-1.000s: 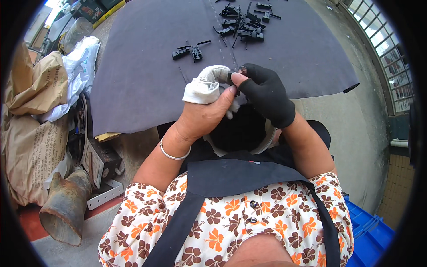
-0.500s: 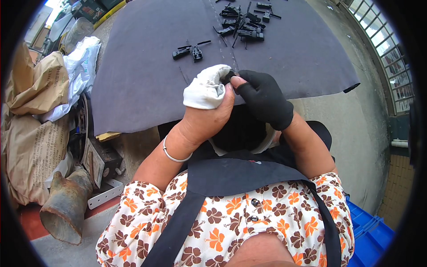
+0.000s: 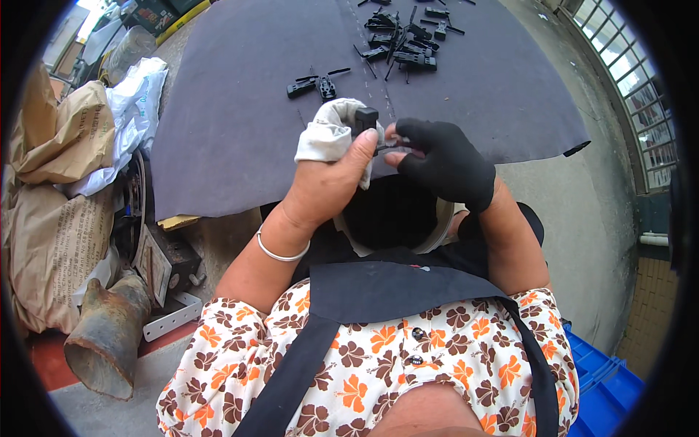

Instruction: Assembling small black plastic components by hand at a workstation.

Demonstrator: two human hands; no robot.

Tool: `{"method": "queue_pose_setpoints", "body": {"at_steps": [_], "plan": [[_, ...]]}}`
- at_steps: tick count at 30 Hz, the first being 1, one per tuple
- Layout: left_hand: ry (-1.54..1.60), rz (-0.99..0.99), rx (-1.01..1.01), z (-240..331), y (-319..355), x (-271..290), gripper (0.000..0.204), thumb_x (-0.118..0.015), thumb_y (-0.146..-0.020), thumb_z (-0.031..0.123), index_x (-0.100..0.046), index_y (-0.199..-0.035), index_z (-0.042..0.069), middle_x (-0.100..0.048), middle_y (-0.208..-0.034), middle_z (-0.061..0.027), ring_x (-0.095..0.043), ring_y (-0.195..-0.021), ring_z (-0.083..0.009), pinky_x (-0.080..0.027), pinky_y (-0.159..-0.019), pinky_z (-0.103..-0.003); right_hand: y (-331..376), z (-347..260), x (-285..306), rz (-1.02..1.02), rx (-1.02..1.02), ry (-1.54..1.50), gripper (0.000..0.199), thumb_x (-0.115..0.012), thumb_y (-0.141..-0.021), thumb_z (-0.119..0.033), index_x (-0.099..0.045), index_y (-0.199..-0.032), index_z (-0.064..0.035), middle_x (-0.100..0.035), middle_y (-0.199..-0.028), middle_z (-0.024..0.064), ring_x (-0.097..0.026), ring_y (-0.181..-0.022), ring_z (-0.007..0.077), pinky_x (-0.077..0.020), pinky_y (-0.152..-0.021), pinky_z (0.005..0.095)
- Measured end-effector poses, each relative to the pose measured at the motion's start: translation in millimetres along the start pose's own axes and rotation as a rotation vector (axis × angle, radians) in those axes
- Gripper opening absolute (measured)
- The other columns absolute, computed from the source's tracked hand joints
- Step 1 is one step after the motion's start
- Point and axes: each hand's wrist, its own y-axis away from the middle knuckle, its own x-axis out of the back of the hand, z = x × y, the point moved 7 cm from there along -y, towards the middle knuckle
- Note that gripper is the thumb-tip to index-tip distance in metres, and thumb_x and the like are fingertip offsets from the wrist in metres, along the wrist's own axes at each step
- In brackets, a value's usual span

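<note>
My left hand (image 3: 331, 149), in a white glove that leaves the thumb bare, grips a small black plastic part (image 3: 366, 116) whose blocky end stands up above the thumb. Close on its right, my right hand (image 3: 444, 156) wears a black glove with bare fingertips. Those fingertips are closed around a thin dark stem (image 3: 397, 148) beside the part; blur hides whether the two are joined. Beyond the left hand, two similar black parts with thin sticks (image 3: 325, 88) lie on the grey table cover (image 3: 240, 131). A pile of more such parts (image 3: 415, 58) lies at the far side.
Below my hands, a round container with a pale rim (image 3: 442, 227) and dark inside sits between my legs. Left of the table are brown paper sacks (image 3: 54, 247), a white plastic bag (image 3: 138, 98) and a rusty pipe (image 3: 109, 335). A blue crate (image 3: 604, 379) stands at lower right.
My hands have moved slightly apart and the right one has shifted right and down. The black part, mostly covered before, now shows upright in my left hand.
</note>
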Motion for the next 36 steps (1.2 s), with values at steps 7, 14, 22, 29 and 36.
{"method": "queue_pose_setpoints", "body": {"at_steps": [7,14,22,29,36], "plan": [[-0.094,-0.082,0.019,-4.0,-5.7,-5.6,0.034,-0.045,-0.09,0.005,-0.041,-0.122,-0.002,-0.058,-0.077,-0.0047,-0.048,-0.052,-0.0057,-0.042,-0.046,-0.021,-1.7,-8.2,9.9,0.061,0.348,0.093,0.014,-0.07,-0.075,-0.005,-0.064,-0.086,-0.003,-0.06,-0.07,0.0061,-0.055,-0.064,0.0114,-0.0445,-0.059,0.0266],[0.251,-0.302,0.285,-9.4,9.3,-27.5,0.03,-0.042,-0.089,0.003,-0.041,-0.119,0.0,-0.05,-0.074,-0.0027,-0.038,-0.047,-0.0056,-0.031,-0.042,-0.021,0.0,-5.7,5.6,0.104,0.071,-0.277,0.01,-0.067,-0.078,-0.004,-0.06,-0.085,-0.0033,-0.055,-0.072,0.0006,-0.047,-0.063,0.0111,-0.0412,-0.061,0.025],[-0.212,-0.139,-0.074,-4.4,-0.2,-17.6,0.019,-0.047,-0.084,0.001,-0.049,-0.103,-0.002,-0.055,-0.078,-0.0097,-0.051,-0.058,-0.0162,-0.042,-0.054,-0.027,-0.4,-8.2,-4.9,-0.095,0.06,-0.035,0.017,-0.056,-0.087,-0.016,-0.061,-0.086,0.0009,-0.055,-0.066,0.0105,-0.049,-0.063,0.0124,-0.0426,-0.062,0.0283],[-0.695,-0.163,-0.405,16.5,12.2,-27.4,0.014,-0.052,-0.081,0.004,-0.055,-0.092,-0.005,-0.057,-0.088,-0.0206,-0.057,-0.073,-0.037,-0.047,-0.067,-0.036,1.9,-2.1,-15.5,-0.171,-0.016,-0.239,0.021,-0.053,-0.088,-0.017,-0.062,-0.086,0.0025,-0.057,-0.065,0.0056,-0.049,-0.063,0.0101,-0.0425,-0.062,0.0284],[-1.183,-0.091,-0.311,27.6,-6.4,4.2,0.027,-0.054,-0.085,0.014,-0.058,-0.11,0.005,-0.063,-0.095,-0.0174,-0.061,-0.086,-0.0342,-0.049,-0.075,-0.038,-2.3,6.8,26.4,-0.143,-0.158,-0.103,0.028,-0.055,-0.088,-0.021,-0.05,-0.07,0.0007,-0.038,-0.059,-0.0007,-0.037,-0.059,0.0075,-0.0354,-0.055,0.0273]]}}
